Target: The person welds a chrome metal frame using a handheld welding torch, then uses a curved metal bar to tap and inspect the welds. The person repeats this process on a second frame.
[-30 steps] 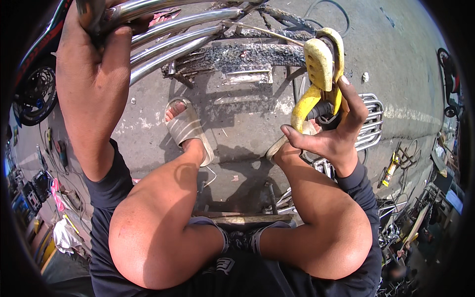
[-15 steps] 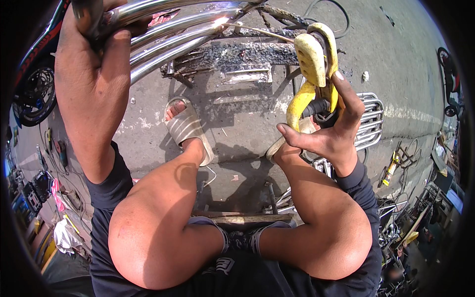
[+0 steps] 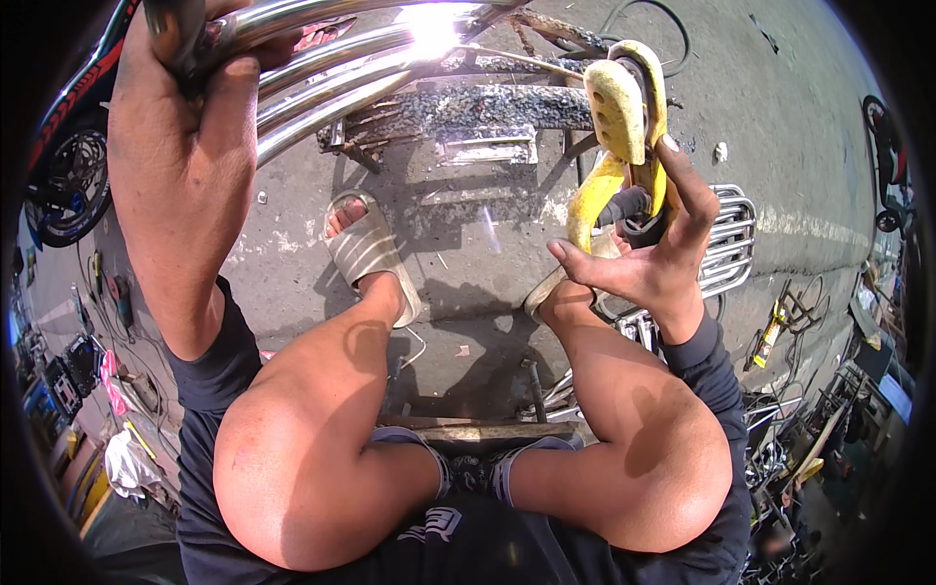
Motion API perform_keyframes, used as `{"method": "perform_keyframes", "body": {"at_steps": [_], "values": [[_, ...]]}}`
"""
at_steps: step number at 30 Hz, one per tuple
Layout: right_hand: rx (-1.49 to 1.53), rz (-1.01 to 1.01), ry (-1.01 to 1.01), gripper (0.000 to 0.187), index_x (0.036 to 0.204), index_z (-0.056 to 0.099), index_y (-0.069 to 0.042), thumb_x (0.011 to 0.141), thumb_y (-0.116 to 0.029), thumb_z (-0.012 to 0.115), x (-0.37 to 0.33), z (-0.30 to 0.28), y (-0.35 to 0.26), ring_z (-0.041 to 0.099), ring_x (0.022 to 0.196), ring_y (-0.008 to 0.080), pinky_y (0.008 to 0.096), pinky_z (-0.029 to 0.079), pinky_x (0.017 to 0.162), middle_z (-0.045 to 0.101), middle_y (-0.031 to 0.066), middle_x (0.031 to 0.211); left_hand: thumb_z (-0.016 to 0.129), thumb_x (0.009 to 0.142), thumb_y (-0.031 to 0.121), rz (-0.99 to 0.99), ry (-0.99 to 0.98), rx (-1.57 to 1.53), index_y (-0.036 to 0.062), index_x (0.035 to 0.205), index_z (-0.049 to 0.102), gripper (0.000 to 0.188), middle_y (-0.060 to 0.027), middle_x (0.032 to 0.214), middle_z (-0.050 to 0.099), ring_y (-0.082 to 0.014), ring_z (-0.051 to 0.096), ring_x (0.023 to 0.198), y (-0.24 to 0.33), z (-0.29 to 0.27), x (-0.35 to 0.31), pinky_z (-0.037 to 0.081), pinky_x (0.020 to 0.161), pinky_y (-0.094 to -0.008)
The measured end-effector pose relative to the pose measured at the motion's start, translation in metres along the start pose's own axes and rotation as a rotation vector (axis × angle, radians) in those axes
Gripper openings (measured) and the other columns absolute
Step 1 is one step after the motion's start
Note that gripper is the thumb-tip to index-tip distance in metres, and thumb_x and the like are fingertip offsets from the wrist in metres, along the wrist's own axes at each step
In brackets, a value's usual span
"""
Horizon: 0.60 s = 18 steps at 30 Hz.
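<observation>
Likely stiff and moderately heavy: best to take the yellow, tong-shaped electrode holder [image 3: 622,132] low, clear of the thin, brownish rod [image 3: 526,61]. Right of centre, grasps it in the half-curled right hand [image 3: 665,268]; clasps smooth, silvery, curved metal tubes [image 3: 331,119] in the left hand [image 3: 200,117].

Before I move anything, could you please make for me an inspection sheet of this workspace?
Surface: grey concrete floor, white-marked in places.
Work things: shiny metal tubes above a crusted metal stand; a thin rod runs from the yellow holder into bright glare, which hides its tip.
Clutter: barred metal rack by the right foot; yellow packet; crumpled white sheet.
Hands: left hand grips the tubes; right hand holds the yellow holder; both bare.
Cables: dark loop beyond the stand.
Surroundings: motorcycle wheel at left.
</observation>
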State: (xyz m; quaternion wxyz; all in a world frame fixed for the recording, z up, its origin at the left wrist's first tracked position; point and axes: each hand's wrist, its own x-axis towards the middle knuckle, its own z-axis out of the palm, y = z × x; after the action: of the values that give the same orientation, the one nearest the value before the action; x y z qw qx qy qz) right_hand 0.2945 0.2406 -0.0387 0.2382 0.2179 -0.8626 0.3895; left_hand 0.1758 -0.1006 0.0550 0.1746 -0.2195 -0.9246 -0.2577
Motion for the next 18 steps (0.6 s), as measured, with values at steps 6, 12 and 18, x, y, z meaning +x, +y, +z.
{"method": "perform_keyframes", "body": {"at_steps": [6,12,18], "values": [[0.055,-0.063,0.033,0.115,0.149,0.034,-0.001,0.061,-0.029,0.102,-0.003,0.006,0.007,0.068,0.108,0.0308,0.0378,0.059,0.087,0.060,0.0208,0.127,0.055,0.102,0.006,0.050,-0.021,-0.032,0.0023,0.129,0.061,0.028,-0.0136,0.107,0.073,-0.0197,0.070,0.095,-0.017,-0.002,0.012,0.052,0.091,-0.0317],[0.004,-0.064,0.019,0.113,0.147,0.035,-0.002,0.061,-0.030,0.102,-0.002,0.004,0.005,0.068,0.103,0.0315,0.0384,0.059,0.083,0.061,0.0210,0.123,0.050,0.104,0.005,-0.013,-0.136,-0.272,-0.0015,0.131,0.057,0.028,-0.0169,0.114,0.075,-0.0234,0.072,0.109,-0.047,-0.008,0.026,0.052,0.100,-0.0349],[-0.045,-0.049,0.009,0.113,0.147,0.036,-0.003,0.060,-0.031,0.102,-0.004,0.006,0.004,0.069,0.106,0.0321,0.0391,0.060,0.088,0.061,0.0222,0.125,0.049,0.104,0.006,-0.007,-0.128,-0.193,-0.0004,0.130,0.059,0.028,-0.0167,0.113,0.075,-0.0236,0.073,0.108,-0.055,-0.009,0.026,0.053,0.101,-0.0351]]}}
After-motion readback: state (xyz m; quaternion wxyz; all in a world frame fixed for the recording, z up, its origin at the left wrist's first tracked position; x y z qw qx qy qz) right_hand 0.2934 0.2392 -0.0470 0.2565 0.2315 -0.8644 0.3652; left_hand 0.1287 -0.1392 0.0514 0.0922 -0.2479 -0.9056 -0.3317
